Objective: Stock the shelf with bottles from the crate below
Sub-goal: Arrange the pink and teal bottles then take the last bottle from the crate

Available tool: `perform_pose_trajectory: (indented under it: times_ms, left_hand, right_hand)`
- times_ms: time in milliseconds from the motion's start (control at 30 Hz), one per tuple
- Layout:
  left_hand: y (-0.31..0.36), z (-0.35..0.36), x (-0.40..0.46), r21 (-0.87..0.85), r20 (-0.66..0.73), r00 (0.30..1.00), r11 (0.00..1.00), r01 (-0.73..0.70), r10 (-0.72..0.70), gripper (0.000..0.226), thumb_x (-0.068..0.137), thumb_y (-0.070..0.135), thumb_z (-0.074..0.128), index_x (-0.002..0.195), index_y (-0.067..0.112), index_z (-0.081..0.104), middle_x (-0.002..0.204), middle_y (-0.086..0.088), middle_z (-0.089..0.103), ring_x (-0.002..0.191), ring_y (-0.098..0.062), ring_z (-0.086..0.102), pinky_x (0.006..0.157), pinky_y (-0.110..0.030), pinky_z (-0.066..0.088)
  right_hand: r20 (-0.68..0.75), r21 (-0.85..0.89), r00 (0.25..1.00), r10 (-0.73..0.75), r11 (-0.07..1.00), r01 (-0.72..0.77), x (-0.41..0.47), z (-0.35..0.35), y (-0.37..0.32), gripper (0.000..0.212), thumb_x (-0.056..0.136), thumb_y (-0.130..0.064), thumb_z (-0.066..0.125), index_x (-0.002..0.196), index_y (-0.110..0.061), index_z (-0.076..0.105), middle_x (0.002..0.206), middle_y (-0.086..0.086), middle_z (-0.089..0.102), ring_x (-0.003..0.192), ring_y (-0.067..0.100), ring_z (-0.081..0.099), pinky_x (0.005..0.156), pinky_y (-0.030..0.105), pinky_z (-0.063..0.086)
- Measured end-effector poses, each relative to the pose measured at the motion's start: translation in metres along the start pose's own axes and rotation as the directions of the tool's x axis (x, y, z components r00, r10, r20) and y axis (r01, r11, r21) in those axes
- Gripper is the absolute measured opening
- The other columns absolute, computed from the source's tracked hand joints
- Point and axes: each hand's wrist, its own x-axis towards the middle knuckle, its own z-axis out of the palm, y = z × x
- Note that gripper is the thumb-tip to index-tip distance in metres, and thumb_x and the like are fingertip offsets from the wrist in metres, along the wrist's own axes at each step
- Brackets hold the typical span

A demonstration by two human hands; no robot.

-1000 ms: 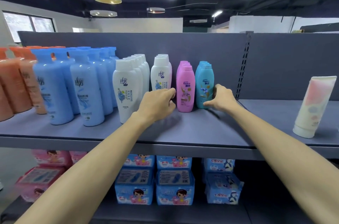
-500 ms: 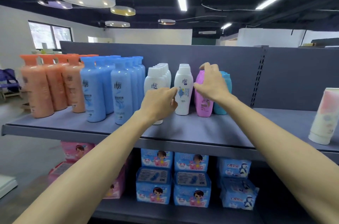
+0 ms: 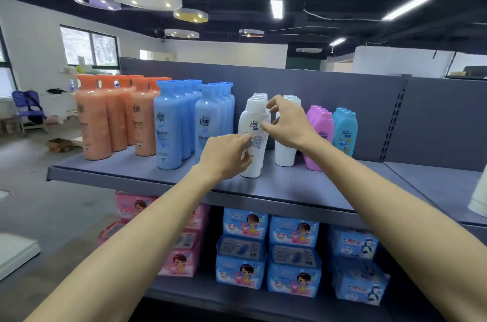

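Rows of bottles stand on the grey upper shelf [image 3: 290, 190]: orange [image 3: 95, 121], blue [image 3: 167, 124], two rows of white, pink [image 3: 320, 124] and teal [image 3: 345, 129]. My left hand [image 3: 224, 155] presses its fingertips on the lower label of the front white bottle [image 3: 254, 121] in the left white row. My right hand [image 3: 287, 124] has its thumb on that bottle's right side and its forefinger by the neck. The bottle stands upright on the shelf. The second white row [image 3: 286, 155] is partly hidden behind my right hand. No crate is in view.
A pale tube [image 3: 478, 197] stands at the right edge of the shelf. On the lower shelf lie blue packs [image 3: 245, 255] and pink packs [image 3: 179, 261]. A cardboard box [image 3: 58, 143] and a purple chair [image 3: 29, 108] are on the floor, far left.
Both hands have moved left, from the pink and teal bottles to the front white bottle. The view has swung left, showing more of the orange row and the room.
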Motion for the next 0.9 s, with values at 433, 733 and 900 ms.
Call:
perform_pose_trajectory:
  times_ms: [433,733,900]
  left_hand:
    - [-0.038,-0.026,-0.047,0.11,0.064,0.99,0.987,0.118,-0.125,0.019,0.083,0.031,0.052,0.092,0.014,0.05,0.079,-0.002,0.062,0.074,-0.032,0.058,0.057,-0.031,0.037]
    - [-0.103,-0.038,-0.051,0.096,0.051,0.996,0.993,0.069,-0.074,0.02,0.084,0.033,0.051,0.094,0.015,0.053,0.083,-0.003,0.065,0.077,-0.031,0.059,0.06,-0.031,0.035]
    - [-0.161,-0.046,-0.057,0.073,0.056,0.997,0.996,0.051,-0.055,0.02,0.084,0.034,0.052,0.092,0.016,0.053,0.082,-0.005,0.065,0.074,-0.033,0.059,0.059,-0.03,0.036]
  right_hand:
    - [-0.1,-0.089,0.991,-0.087,0.993,0.078,-0.018,0.015,-0.033,0.039,0.085,-0.023,0.062,0.122,-0.017,0.051,0.126,0.003,0.046,0.092,0.025,0.059,0.078,0.035,0.045]
    - [-0.086,-0.146,0.991,-0.101,0.985,0.088,-0.019,0.038,-0.08,0.04,0.085,-0.027,0.065,0.122,-0.017,0.052,0.12,0.003,0.057,0.106,0.023,0.056,0.09,0.044,0.05]
    - [-0.113,-0.106,0.992,-0.053,0.993,0.04,-0.009,0.075,-0.13,0.035,0.085,-0.025,0.064,0.116,-0.017,0.051,0.115,0.003,0.058,0.083,0.021,0.059,0.082,0.042,0.052]
